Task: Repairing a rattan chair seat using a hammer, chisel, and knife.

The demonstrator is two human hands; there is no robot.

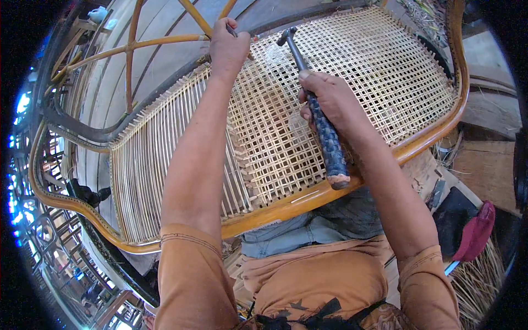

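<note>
Head view: grips a hammer [320, 114] in the right hand [333, 102], just right of centre, with fingers wrapped firmly round the handle [331, 151] and the thumb laid along toward the hammer head [286, 36]. Points that dark head to the upper middle, over the woven cane panel [379, 71], and the pale butt of the braided blue-black handle toward the lower edge. Cannot tell whether head and cane are touching. Reaches with the left hand [228, 52] to the upper middle, at the far edge of the panel, left of the hammer head. Closes the left fingers and thumb on a small dark piece [231, 31], too covered to name. Spreads the cane panel from left of centre to the upper right, within a glossy honey-brown chair frame [434, 139]. Shows an open lattice at centre and right, but only parallel strands [159, 132] at left, partly behind the left forearm [195, 154]. Includes crossed brown poles [130, 52] at upper left, blue jeans [313, 234] and an orange-brown shirt [319, 269] at lower middle, and a dark red cloth [476, 234] at lower right, near dry, straw-coloured strips [476, 283]
</note>
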